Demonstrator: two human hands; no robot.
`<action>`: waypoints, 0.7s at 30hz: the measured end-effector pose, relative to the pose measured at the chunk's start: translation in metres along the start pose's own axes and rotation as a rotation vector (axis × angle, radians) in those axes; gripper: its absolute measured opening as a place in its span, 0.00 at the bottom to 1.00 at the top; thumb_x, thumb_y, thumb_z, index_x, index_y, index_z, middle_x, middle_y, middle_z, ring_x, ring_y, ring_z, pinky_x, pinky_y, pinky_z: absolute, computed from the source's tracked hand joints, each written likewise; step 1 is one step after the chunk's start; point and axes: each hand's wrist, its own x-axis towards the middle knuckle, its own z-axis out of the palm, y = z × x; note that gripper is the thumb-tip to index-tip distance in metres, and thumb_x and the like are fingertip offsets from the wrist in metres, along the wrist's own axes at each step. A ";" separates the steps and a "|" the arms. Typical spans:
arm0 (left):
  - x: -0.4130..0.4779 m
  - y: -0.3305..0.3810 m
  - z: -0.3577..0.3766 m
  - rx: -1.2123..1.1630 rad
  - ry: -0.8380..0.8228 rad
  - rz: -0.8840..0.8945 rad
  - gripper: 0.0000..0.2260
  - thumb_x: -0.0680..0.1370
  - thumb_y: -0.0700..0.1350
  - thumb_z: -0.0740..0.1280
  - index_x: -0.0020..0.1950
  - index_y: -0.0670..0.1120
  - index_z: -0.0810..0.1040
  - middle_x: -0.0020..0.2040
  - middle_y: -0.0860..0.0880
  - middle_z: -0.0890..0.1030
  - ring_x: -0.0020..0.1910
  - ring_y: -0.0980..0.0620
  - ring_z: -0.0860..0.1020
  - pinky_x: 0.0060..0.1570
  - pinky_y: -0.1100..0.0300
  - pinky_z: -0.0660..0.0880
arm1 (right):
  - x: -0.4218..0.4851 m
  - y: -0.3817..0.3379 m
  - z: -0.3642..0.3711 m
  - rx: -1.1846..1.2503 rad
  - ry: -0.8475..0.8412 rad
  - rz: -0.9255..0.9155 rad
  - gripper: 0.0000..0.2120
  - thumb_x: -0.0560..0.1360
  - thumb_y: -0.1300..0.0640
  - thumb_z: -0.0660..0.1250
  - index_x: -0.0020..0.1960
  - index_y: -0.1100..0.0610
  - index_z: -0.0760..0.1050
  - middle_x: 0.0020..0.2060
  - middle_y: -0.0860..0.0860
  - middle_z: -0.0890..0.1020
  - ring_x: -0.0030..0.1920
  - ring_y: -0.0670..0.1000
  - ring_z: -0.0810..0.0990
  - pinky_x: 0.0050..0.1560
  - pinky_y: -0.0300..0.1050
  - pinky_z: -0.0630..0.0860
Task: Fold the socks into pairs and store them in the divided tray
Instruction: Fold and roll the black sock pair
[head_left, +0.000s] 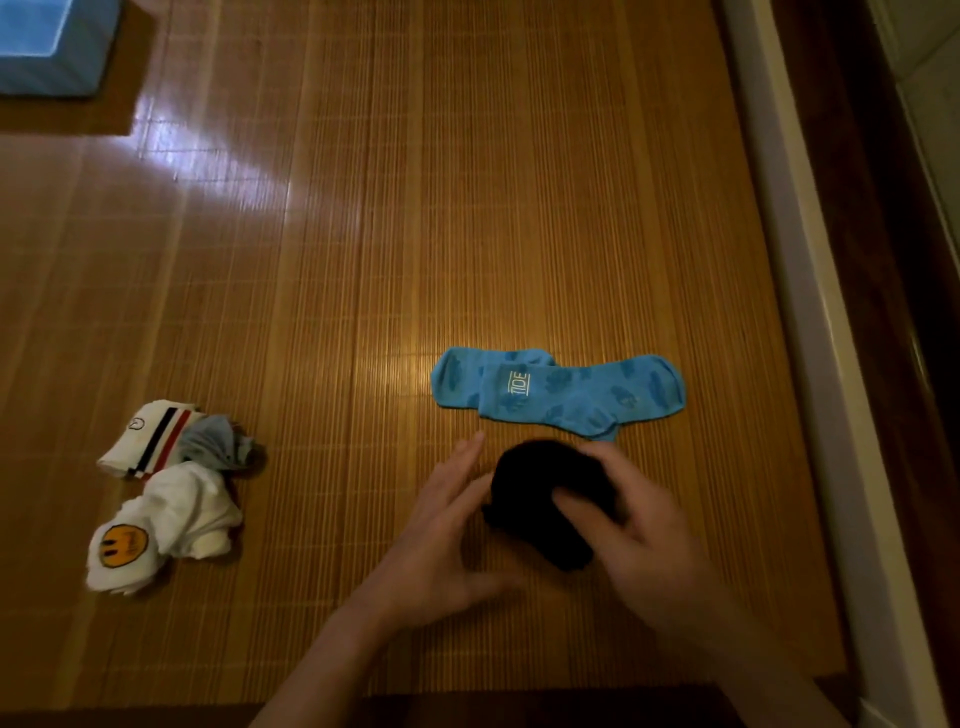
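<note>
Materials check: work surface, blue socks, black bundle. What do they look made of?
The work surface looks like a glossy bamboo-slat mat: fine parallel strips, stitched cross lines, bright glare patches. The blue socks look like soft matte knit: limp, flat, cloud pattern and lettering. The black bundle is probably knit too, matte; too dark and blurred to show texture.

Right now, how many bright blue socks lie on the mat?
2. The left blue sock lies partly under the right blue sock. Both lie just beyond the black sock. Another could be hidden beneath.
</note>
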 end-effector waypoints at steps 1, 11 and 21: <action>0.003 0.006 -0.002 -0.052 -0.016 0.029 0.38 0.74 0.60 0.74 0.79 0.64 0.58 0.83 0.59 0.51 0.83 0.56 0.47 0.79 0.47 0.46 | 0.004 -0.005 -0.007 0.073 0.049 -0.002 0.10 0.79 0.47 0.65 0.59 0.37 0.76 0.54 0.40 0.83 0.56 0.42 0.83 0.51 0.36 0.81; 0.011 0.049 -0.016 -0.896 -0.260 -0.382 0.15 0.83 0.48 0.66 0.70 0.52 0.76 0.63 0.45 0.83 0.62 0.43 0.82 0.64 0.41 0.77 | 0.063 0.005 -0.048 0.036 0.240 0.055 0.10 0.81 0.58 0.67 0.59 0.45 0.76 0.49 0.36 0.85 0.52 0.38 0.83 0.47 0.34 0.79; 0.007 0.060 -0.018 -1.536 -0.145 -0.568 0.18 0.84 0.38 0.60 0.74 0.47 0.73 0.67 0.38 0.80 0.65 0.38 0.79 0.57 0.47 0.82 | 0.026 -0.020 -0.032 -0.186 0.083 -0.159 0.15 0.77 0.62 0.71 0.63 0.53 0.81 0.56 0.42 0.85 0.59 0.40 0.82 0.60 0.36 0.77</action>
